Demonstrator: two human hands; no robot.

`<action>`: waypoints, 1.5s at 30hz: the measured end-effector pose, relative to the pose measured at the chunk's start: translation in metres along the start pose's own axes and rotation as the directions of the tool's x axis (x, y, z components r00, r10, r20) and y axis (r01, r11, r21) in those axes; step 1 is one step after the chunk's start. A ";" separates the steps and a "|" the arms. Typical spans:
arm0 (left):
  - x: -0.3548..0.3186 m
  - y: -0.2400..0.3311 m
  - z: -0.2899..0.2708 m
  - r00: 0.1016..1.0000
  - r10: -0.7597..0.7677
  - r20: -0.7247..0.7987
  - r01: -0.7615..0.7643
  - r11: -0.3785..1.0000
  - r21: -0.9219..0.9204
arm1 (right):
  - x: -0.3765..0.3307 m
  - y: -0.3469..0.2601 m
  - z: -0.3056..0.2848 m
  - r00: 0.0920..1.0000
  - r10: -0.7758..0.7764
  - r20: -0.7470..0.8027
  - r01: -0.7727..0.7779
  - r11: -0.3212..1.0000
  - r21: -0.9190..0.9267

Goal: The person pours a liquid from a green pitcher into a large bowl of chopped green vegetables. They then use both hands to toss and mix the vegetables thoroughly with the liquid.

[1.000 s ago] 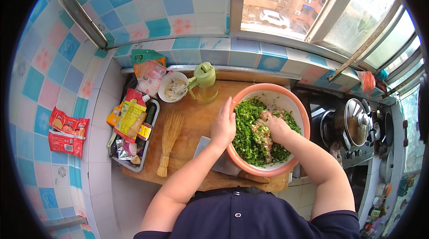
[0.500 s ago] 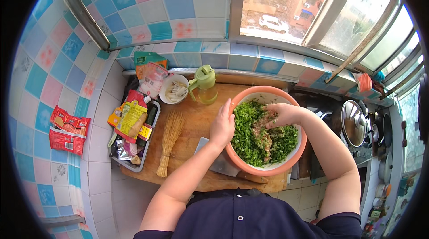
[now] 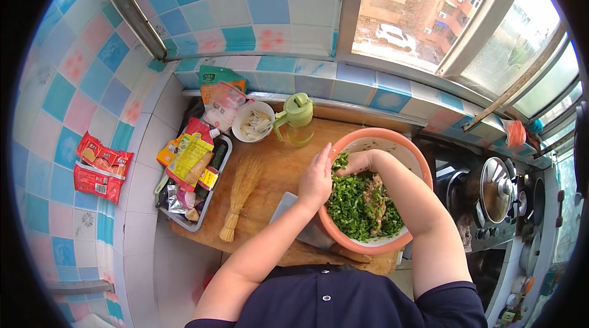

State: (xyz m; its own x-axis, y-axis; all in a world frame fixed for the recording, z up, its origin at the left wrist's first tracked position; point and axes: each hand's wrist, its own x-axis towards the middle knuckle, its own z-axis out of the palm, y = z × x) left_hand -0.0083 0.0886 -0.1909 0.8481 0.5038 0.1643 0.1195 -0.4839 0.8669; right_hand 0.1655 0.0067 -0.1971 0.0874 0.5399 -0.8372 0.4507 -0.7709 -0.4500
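A large orange bowl [image 3: 423, 175] with a white inside stands on the wooden cutting board [image 3: 267, 175]. It holds finely chopped greens [image 3: 350, 211] and a streak of pinkish-brown minced filling [image 3: 375, 199]. My right hand [image 3: 359, 162] reaches over the bowl's right side, its curled fingers among the greens near the far left wall, fingertips partly hidden. Against the bowl's left outer side rests my left hand [image 3: 316, 178], its fingers stretched along the rim. Partly under the bowl lies a cleaver [image 3: 284, 206], its blade showing on the left.
Left of the bowl lie a straw brush [image 3: 239, 190] and a grey tray [image 3: 191, 225] of packets and vegetables. Behind stand a green-lidded oil jug [image 3: 299, 122] and a white bowl [image 3: 248, 136] of pale slices. A lidded pan [image 3: 496, 190] sits on the stove at right.
My right hand has moved left across the bowl, from the filling to the greens near the far left wall. My left hand stays at the rim. The whole view has shifted slightly.
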 end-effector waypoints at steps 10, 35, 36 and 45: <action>0.000 -0.001 0.000 0.999 -0.027 0.019 0.027 0.999 0.040 | -0.119 0.007 0.053 0.877 -0.413 -0.245 0.206 0.786 -0.583; -0.039 -0.025 0.006 0.930 -0.341 -0.140 0.190 0.768 -0.612 | -0.087 0.011 0.081 0.746 -0.280 -0.604 0.070 0.935 -0.347; -0.044 -0.021 0.000 0.914 -0.389 -0.117 0.220 0.718 -0.661 | -0.092 0.013 0.085 0.712 -0.338 -0.615 0.119 0.922 -0.369; -0.122 -0.011 -0.083 0.973 0.213 0.086 -0.217 0.975 0.043 | -0.109 0.021 0.107 0.641 -0.389 -0.661 0.207 0.918 -0.339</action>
State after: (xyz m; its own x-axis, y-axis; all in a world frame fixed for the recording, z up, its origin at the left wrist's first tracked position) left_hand -0.1554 0.0916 -0.1814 0.8951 0.3262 0.3039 -0.0452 -0.6117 0.7898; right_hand 0.0706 -0.1045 -0.1484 0.4679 0.8698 -0.1565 0.7331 -0.4809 -0.4810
